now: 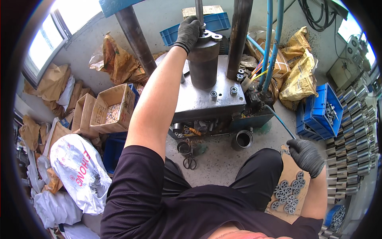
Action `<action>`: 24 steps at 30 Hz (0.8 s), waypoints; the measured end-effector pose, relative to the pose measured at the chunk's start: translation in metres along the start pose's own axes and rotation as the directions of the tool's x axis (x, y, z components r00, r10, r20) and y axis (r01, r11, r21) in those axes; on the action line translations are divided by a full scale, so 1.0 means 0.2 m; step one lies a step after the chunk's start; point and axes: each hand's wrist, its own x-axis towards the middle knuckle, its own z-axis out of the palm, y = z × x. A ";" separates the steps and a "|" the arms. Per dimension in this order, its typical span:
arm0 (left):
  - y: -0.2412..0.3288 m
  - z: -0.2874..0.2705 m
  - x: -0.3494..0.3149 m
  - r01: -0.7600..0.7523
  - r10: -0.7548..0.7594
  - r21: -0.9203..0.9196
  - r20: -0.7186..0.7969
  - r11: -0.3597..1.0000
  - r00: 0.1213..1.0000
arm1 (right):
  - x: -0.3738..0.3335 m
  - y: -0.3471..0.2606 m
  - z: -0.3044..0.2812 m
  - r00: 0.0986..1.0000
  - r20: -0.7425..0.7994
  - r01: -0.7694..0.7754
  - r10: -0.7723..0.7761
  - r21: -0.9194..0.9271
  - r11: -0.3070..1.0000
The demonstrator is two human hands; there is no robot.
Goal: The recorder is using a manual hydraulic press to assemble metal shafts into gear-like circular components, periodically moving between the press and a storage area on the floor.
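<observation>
My left hand point(188, 34), in a dark grey glove, reaches up to the top of a dark steel cylinder point(203, 69). Its fingers are closed around a small metal part point(202, 30) directly below the vertical press rod point(199, 10); the fingers partly hide that part. A flat metal ring point(216, 36) lies on the cylinder's top beside it. The cylinder stands on the steel press table point(187, 101), where small bushings point(233, 90) sit nearby. Low on the right, my gloved right hand point(306, 157) grips the end of a thin teal lever point(280, 121) that comes from the press.
Several wheel-shaped metal parts point(287, 195) lie on cardboard by my right leg. A hollow metal cylinder point(242, 140) and scissors point(190, 163) are on the floor. Blue crates point(324, 111) and stacked shiny tubes point(358, 135) stand right; cartons point(113, 109) and a white sack point(79, 171) left.
</observation>
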 end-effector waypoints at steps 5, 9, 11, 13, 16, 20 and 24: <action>0.01 -0.02 -0.01 0.010 -0.010 -0.018 0.001 1.000 1.000 | 0.15 -0.01 -0.10 0.852 -0.516 0.051 -0.092 -0.093 0.994; 0.02 0.00 -0.02 0.011 -0.011 0.035 0.007 0.999 1.000 | 0.46 0.04 -0.35 0.611 -0.765 0.006 -0.203 -0.252 0.968; 0.03 0.03 -0.01 0.014 -0.015 0.029 0.012 0.999 1.000 | 0.60 0.15 -0.47 0.570 -0.792 -0.004 -0.219 -0.269 0.963; -0.05 -0.02 0.02 -0.024 0.024 -0.006 -0.021 1.000 1.000 | 0.78 0.17 -0.52 0.576 -0.786 0.000 -0.225 -0.275 0.961; -0.02 0.01 -0.02 -0.051 0.053 0.050 -0.039 0.997 0.998 | 0.94 0.20 -0.58 0.577 -0.791 -0.038 -0.203 -0.275 0.961; -0.04 0.03 0.01 -0.094 0.097 0.073 -0.036 0.993 0.995 | 1.05 0.19 -0.64 0.632 -0.766 -0.129 -0.115 -0.251 0.959; -0.14 -0.10 0.08 -0.238 0.297 0.270 -0.207 0.933 0.932 | 1.11 0.19 -0.63 0.666 -0.741 -0.156 -0.080 -0.244 0.957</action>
